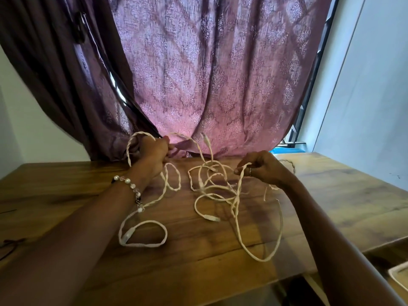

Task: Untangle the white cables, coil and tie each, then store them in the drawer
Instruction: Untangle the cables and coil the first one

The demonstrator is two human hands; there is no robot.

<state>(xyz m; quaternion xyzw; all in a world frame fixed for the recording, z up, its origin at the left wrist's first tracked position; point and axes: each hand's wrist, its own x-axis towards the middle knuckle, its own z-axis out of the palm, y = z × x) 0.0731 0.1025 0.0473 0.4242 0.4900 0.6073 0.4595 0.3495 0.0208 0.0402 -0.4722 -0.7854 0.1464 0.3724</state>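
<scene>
A tangle of white braided cables [212, 186] lies spread over the wooden table [66, 195]. My left hand [154, 153] is raised near the table's far edge and grips one cable, which arches over it and trails down to a loop [143, 234] near my forearm. My right hand [262, 166] pinches another strand between thumb and fingers, lifting it above the knotted middle. A connector [212, 218] lies on the wood below the tangle. No drawer front can be made out.
A purple patterned curtain [220, 74] hangs right behind the table's far edge. A light blue wall [364, 96] stands at the right. Another white cable [395, 274] shows at the lower right below the table's edge. A dark thin cord [11, 245] lies at the left.
</scene>
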